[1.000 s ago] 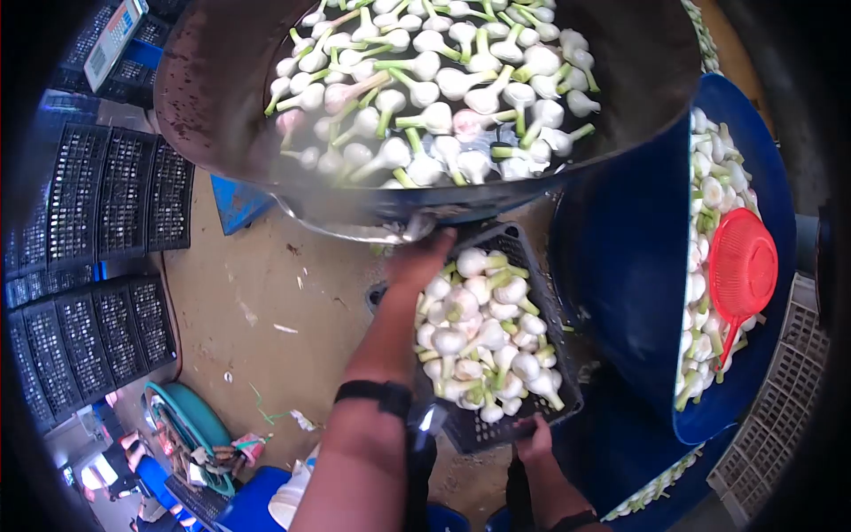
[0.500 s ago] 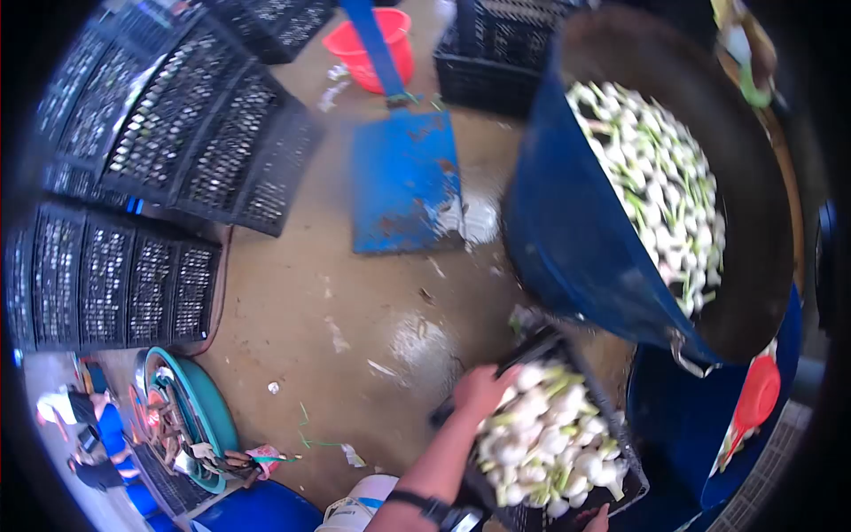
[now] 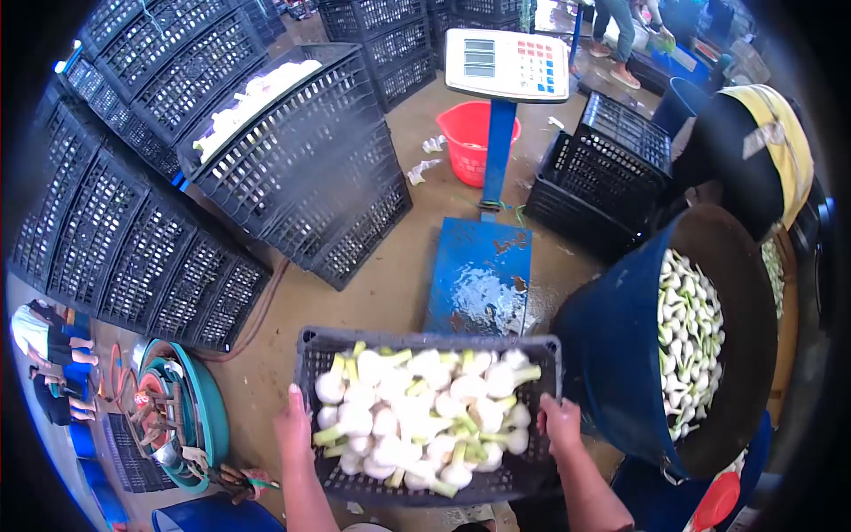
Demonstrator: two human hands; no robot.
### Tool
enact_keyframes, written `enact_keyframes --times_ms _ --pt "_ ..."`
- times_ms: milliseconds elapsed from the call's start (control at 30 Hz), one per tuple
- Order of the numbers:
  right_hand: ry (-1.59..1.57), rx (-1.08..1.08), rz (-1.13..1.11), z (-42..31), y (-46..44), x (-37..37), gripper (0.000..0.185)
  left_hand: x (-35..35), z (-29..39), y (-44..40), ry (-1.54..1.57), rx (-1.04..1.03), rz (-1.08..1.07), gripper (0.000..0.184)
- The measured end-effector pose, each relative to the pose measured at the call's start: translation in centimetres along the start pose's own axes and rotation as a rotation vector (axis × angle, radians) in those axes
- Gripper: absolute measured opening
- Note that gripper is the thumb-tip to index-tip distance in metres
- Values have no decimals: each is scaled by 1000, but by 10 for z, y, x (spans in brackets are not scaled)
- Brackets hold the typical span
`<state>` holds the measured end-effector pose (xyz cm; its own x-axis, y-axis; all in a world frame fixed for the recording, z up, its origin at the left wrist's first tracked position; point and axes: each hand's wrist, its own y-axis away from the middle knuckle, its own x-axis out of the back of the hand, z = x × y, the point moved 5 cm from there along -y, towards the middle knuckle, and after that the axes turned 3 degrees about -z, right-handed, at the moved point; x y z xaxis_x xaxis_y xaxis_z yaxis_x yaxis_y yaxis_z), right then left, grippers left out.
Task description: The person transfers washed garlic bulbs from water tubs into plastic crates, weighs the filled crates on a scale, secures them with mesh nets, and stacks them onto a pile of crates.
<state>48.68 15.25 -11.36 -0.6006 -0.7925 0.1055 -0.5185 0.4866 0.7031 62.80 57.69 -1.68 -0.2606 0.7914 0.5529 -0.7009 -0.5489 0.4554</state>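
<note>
A black plastic crate [image 3: 425, 340] full of white garlic bulbs [image 3: 425, 417] with short green stems is held level, off the floor. My left hand [image 3: 293, 424] grips its left side. At the right side, my right hand [image 3: 560, 420] is closed round the rim. Past the crate lies the blue platform of a scale [image 3: 480, 275], with its display [image 3: 506, 65] on a blue post. The fingers under the rim are partly hidden.
Stacked black crates [image 3: 310, 160] stand at the left, more crates [image 3: 612, 160] at the back right. A blue tub [image 3: 612, 346] holding garlic is at the right. Behind the post is a red bucket [image 3: 467, 142]. A teal basin [image 3: 211, 412] sits lower left. People are in the background.
The crate has swung from beside the blue tub to the front of the blue scale, lifted and turned level. The view has turned too, so the tub now sits farther right.
</note>
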Motion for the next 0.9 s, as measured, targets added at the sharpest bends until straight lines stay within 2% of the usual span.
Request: enact_keyframes --times_ms 133,167,200,267,400,467,533,667,700,733,767,800,867,900 --pt "-44 64 57 -64 -87 -28 24 -77 58 -58 185 -28 -100 46" --pt "-45 105 50 -83 -116 -34 25 -103 69 -75 94 -2 -108 47" --pt "-45 120 56 -90 -137 -36 25 -131 80 -93 130 -27 -160 47" --pt "-46 81 125 -105 -191 -37 27 -188 99 -126 73 -34 -221 49" --pt "7 85 292 -132 -266 -24 27 -285 108 -180 -22 118 -246 53" --pt "30 65 329 -138 -290 -17 26 -321 113 -195 12 22 -303 54" --pt "50 -37 337 -147 -293 -16 24 -338 122 -199 -38 59 -306 53" --pt "-52 -64 344 -139 -293 -15 13 -339 127 -193 -90 57 -283 45" --pt "-63 72 442 -114 -309 -1 20 -337 136 -188 -203 -190 -253 41" --pt "150 304 649 -142 -291 -13 26 -336 150 -177 -310 -439 -220 39" --pt "587 533 788 -178 -269 -29 30 -334 169 -148 -637 -917 81 37" --pt "1031 760 897 -221 -244 -56 34 -335 176 -133 -643 -917 77 37" --pt "900 895 428 -249 -240 -101 48 -356 179 -108 -853 -887 -327 43" --pt "874 896 190 -244 -246 -128 48 -360 183 -100 -856 -881 -331 43"
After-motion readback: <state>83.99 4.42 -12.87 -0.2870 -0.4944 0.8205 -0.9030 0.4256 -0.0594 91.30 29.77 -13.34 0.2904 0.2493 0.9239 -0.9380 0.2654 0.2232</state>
